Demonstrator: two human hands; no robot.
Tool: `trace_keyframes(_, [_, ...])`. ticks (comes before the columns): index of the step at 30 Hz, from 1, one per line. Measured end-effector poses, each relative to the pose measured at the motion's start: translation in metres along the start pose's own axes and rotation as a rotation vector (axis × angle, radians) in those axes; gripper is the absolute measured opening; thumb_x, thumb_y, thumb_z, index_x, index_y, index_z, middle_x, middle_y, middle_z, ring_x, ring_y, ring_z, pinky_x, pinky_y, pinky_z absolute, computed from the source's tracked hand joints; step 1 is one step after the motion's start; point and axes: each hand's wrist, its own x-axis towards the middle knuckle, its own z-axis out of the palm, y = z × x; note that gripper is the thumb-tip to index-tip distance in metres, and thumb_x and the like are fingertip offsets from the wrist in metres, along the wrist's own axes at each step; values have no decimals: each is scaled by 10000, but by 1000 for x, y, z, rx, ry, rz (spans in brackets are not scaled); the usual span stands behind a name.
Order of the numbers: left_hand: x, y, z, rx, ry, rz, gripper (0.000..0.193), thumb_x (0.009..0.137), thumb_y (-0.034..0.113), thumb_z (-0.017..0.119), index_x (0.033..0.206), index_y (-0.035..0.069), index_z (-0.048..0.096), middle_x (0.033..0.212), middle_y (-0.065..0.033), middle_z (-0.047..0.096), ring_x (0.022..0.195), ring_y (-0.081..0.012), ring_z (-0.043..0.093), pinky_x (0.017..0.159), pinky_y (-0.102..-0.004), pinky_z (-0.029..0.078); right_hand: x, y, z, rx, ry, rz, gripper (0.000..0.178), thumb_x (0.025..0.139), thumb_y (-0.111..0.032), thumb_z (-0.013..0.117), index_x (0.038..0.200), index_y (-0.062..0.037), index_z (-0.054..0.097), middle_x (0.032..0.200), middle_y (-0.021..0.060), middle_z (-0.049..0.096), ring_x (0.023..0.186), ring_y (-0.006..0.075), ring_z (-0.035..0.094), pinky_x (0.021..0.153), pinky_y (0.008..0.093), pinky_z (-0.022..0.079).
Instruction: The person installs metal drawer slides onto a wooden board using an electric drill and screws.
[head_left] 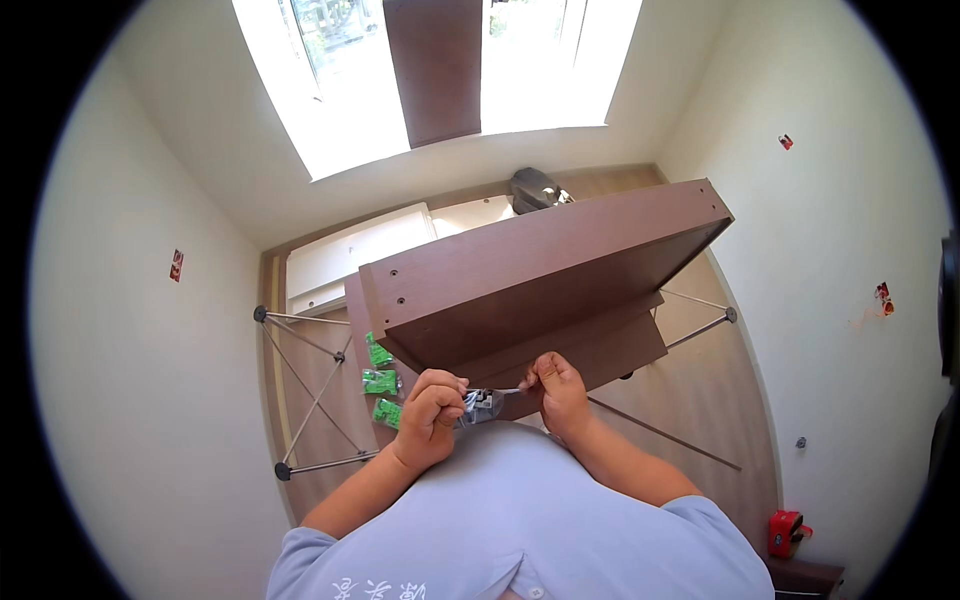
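Pale walls [130,330], brown box unit [560,270]; hands [432,415] pinching clear bag [482,404]

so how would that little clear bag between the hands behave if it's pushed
The clear bag is probably floppy, since its thin film looks creased. It is likely light, being small and held up between the left hand and right hand. Its contents, dimly visible through the film, may shift if pushed.
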Motion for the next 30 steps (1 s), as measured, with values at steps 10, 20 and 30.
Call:
trace_keyframes(10, [-12,-10,8,-242,8,-265,227,1100,257,651,1051,46,583,1218,-121,623,1150,-254,645,1054,-421,521,-11,23,-163,-756,344,112,238,1107,-239,629,1136,-4,655,833,46,653,707,145,607,662,320,532])
trace_keyframes(20, [-4,-5,50,-131,-44,-245,530,935,348,862,1287,46,607,1282,-154,644,1184,-262,654,1020,-399,533,-19,-49,-9,-896,-556,-370,240,948,-177,810,1157,-102,720,910,106,743,811,289,723,766,399,582])
trace_keyframes(30, [2,-9,68,23,-4,-202,324,887,237,867,1061,34,684,1163,-159,703,1055,-290,711,932,-402,574,-19,-50,-26,-1007,-560,-456,128,991,-157,770,1026,-68,685,930,108,760,858,281,747,762,403,580])
